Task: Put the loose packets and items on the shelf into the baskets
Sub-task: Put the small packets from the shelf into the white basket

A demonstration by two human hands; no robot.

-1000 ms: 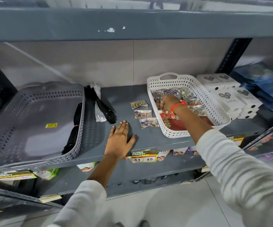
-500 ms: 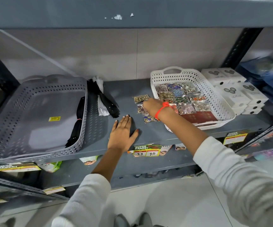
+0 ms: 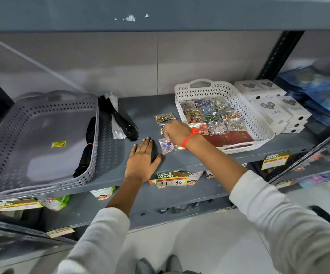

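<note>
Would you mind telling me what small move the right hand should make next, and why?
Probably close the right hand on the middle packet it is reaching over and carry it to the white basket. Three small packets lie loose on the shelf beside that basket, which already holds similar ones.

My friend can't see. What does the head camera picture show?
A person's right hand reaches over small clear packets of buttons lying on a grey metal shelf, beside a white perforated plastic basket holding more packets. The left hand rests flat on the shelf.
</note>
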